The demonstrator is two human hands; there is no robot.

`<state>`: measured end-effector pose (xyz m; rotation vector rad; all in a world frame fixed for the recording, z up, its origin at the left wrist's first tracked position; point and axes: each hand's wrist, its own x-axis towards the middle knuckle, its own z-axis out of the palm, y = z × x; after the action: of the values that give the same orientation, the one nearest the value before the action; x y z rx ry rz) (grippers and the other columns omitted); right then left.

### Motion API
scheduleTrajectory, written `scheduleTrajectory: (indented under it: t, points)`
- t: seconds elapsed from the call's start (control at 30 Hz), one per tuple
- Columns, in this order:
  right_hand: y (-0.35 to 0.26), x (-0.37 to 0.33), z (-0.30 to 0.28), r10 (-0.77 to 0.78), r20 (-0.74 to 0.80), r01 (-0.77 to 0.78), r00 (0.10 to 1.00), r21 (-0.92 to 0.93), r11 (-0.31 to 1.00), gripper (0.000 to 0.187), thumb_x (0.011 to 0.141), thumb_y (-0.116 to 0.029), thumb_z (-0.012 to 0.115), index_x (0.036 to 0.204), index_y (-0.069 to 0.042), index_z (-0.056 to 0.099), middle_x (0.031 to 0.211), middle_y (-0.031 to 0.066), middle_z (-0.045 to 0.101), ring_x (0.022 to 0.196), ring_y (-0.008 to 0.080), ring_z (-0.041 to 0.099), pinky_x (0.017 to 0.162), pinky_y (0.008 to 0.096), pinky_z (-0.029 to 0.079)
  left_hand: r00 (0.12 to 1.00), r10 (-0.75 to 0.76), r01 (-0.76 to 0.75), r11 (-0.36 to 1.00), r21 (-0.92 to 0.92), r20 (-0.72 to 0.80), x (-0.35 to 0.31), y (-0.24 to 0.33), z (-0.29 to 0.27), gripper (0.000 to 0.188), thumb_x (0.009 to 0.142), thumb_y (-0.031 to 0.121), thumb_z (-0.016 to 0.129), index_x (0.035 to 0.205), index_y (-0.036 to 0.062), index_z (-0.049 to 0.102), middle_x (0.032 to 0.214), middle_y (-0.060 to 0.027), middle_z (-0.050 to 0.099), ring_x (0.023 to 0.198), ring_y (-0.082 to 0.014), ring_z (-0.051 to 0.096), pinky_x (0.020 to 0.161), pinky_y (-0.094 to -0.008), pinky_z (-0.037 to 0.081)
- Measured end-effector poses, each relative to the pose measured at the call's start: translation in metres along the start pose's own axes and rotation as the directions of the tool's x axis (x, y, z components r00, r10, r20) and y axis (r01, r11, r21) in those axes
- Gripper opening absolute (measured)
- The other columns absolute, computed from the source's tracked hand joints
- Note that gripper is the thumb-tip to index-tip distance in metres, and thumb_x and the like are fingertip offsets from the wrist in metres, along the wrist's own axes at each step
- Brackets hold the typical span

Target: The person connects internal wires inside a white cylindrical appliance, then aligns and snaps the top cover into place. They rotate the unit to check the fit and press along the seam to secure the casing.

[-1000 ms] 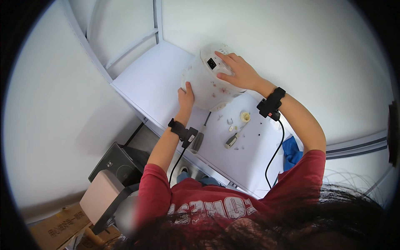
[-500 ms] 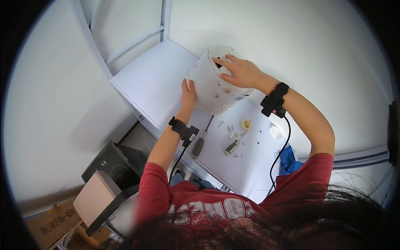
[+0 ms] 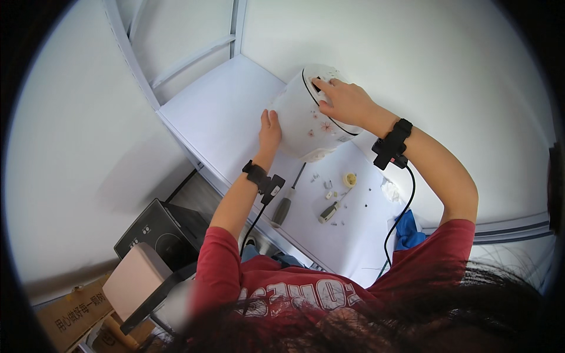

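A white rice cooker (image 3: 297, 120) with pink flower prints stands tilted on the table. Along the edge of its lid (image 3: 311, 77) runs a dark seam. Bent over the lid, my right hand (image 3: 352, 105) has its fingertips at a dark recess and its thumb by the seam. My left hand (image 3: 270, 132) rests against the cooker's near left side, fingers stretched out. Below the cooker lie a grey-handled screwdriver (image 3: 282, 209), a shorter screwdriver (image 3: 328, 212) and a roll of yellowish tape (image 3: 349, 179). Several small screws and parts are scattered around them.
The white table (image 3: 218, 97) meets a wall at the back, with a metal frame (image 3: 132, 56) at its left. Crumpled white tissue (image 3: 389, 189) and a blue cloth (image 3: 407, 230) lie at the right. A black induction cooktop (image 3: 159, 235) and a cardboard box (image 3: 79, 317) are at lower left.
The dark seam between lid and body has become visible along its length. My right fingers have bent more over the recess. My left hand has shifted slightly right, still against the cooker.
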<state>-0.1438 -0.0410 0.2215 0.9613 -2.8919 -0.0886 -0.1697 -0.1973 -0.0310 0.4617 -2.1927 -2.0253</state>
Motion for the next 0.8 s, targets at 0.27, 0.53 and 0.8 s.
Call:
scheduleTrajectory:
  t: [0.27, 0.53, 0.8]
  points:
    - [-0.006, 0.004, 0.005, -0.008, 0.002, 0.008, 1.000, -0.127, 0.992, 0.057, 0.086, -0.027, 0.054, 0.138, -0.008, 0.042, 0.103, 0.0213, 0.059, 0.067, 0.0349, 0.064, 0.062, 0.0418, 0.054, 0.999, -0.023, 0.022, 1.000, -0.014, -0.042, -0.002, 0.009, -0.002, 0.074, 0.093, 0.063, 0.034, 0.143, 0.0082, 0.033, 0.132, -0.0277, 0.051, 0.122, -0.0430, 0.049, 0.103, -0.0428, 0.038]
    - [-0.001, -0.004, 0.014, 0.023, -0.072, -0.031, 0.997, -0.100, 0.994, 0.067, 0.087, -0.036, 0.054, 0.144, -0.009, 0.031, 0.099, 0.0284, 0.059, 0.064, 0.0385, 0.064, 0.059, 0.0437, 0.054, 0.991, -0.137, 0.137, 0.991, 0.007, 0.012, -0.014, 0.034, -0.008, 0.080, 0.092, 0.066, 0.033, 0.135, -0.0009, 0.039, 0.121, -0.0325, 0.056, 0.115, -0.0448, 0.053, 0.097, -0.0453, 0.042]
    - [0.005, 0.000, 0.019, -0.039, -0.146, 0.023, 0.989, -0.109, 0.994, 0.066, 0.087, -0.032, 0.054, 0.144, -0.007, 0.030, 0.099, 0.0272, 0.059, 0.060, 0.0378, 0.064, 0.054, 0.0412, 0.055, 0.987, -0.105, 0.104, 0.994, -0.018, -0.123, 0.002, 0.009, 0.002, 0.068, 0.095, 0.060, 0.037, 0.108, -0.0043, 0.054, 0.096, -0.0229, 0.063, 0.086, -0.0314, 0.061, 0.078, -0.0394, 0.048]
